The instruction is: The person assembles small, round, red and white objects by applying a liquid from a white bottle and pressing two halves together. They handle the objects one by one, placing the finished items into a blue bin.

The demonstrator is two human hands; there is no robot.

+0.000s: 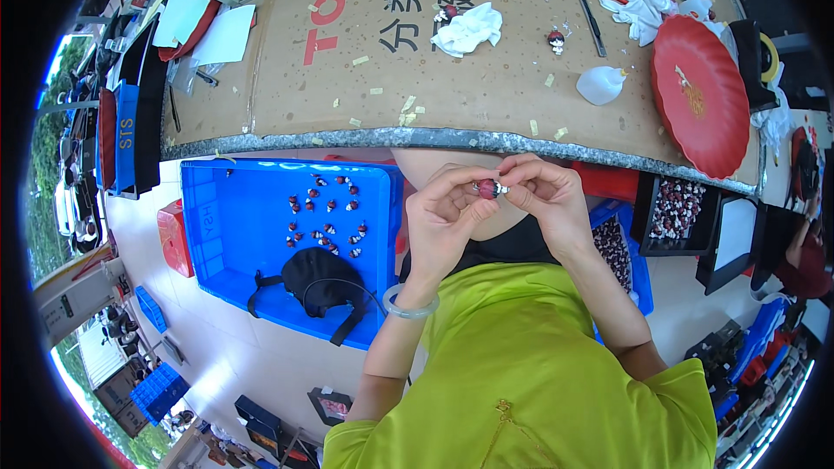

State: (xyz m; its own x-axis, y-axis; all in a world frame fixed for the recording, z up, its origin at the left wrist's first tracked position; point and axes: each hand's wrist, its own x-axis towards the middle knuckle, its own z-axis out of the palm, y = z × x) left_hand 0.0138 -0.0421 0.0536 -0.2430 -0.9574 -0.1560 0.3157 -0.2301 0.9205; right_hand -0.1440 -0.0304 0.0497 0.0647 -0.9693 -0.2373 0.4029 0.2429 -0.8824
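Observation:
Just beyond my lap, below the bench edge, both my hands meet around a small figurine (pixel 487 188) with a dark red head and a white part. My left hand (pixel 441 217) is closed, gripping the dark red head between thumb and fingers. My right hand (pixel 549 201) is also closed, its thumb and fingertips pinching at the white end; whether a separate tiny piece is there I cannot make out. On the bench ahead, a similar figurine (pixel 556 41) lies by itself, and another dark red one (pixel 446 14) touches a crumpled white cloth (pixel 469 30).
The cardboard-covered bench (pixel 287 104) carries a white plastic bottle (pixel 600 85), a red scalloped tray (pixel 700 97) and a dark slim tool (pixel 591 24). Left of my legs, a blue crate (pixel 261 226) holds scattered figurines and a black bag (pixel 323 285). A black bin (pixel 678 210) of small parts stands right.

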